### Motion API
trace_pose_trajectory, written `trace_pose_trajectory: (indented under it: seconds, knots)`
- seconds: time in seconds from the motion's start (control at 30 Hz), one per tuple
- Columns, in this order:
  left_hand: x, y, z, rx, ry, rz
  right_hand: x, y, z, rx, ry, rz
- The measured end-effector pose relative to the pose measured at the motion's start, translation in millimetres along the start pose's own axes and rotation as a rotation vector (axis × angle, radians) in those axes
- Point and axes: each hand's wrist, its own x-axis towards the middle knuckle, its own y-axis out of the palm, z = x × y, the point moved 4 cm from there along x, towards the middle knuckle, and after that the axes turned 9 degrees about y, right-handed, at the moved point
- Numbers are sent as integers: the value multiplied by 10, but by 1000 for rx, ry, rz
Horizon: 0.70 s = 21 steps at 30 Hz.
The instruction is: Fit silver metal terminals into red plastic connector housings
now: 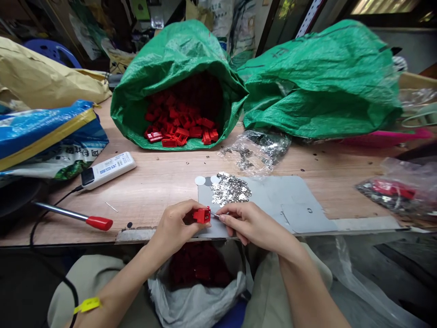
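My left hand (174,223) is closed on a small red plastic housing (202,215) above the front edge of the table. Just right of it, my right hand (246,221) pinches a thin metal tool (215,215), its tip pointing at the housing's side; whether they touch I cannot tell. Most of the tool is hidden by the fingers. Behind the hands, a pile of small shiny metal pieces (230,189) lies on a grey mat (273,196). Below the table edge, a white sack (198,303) holds more red housings.
An open green sack (177,50) of red parts lies on the table (164,173), beside another green sack (321,82). A clear bag (266,148) holds metal pieces. To the left are a white device (109,171) with a cable and a red-tipped lever (99,222).
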Motion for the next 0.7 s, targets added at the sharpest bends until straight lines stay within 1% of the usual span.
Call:
trace_pose_trajectory:
  seconds: [0.27,0.47,0.7]
  knots:
    - [0,-3,34,3,5,5,28,8,8,14,1,11]
    - [-8,-11,9,-4,2,4,46,17,7,-6,3,2]
    - [3,-24,18,-14,6,22,50,59,88,-55,2,-88]
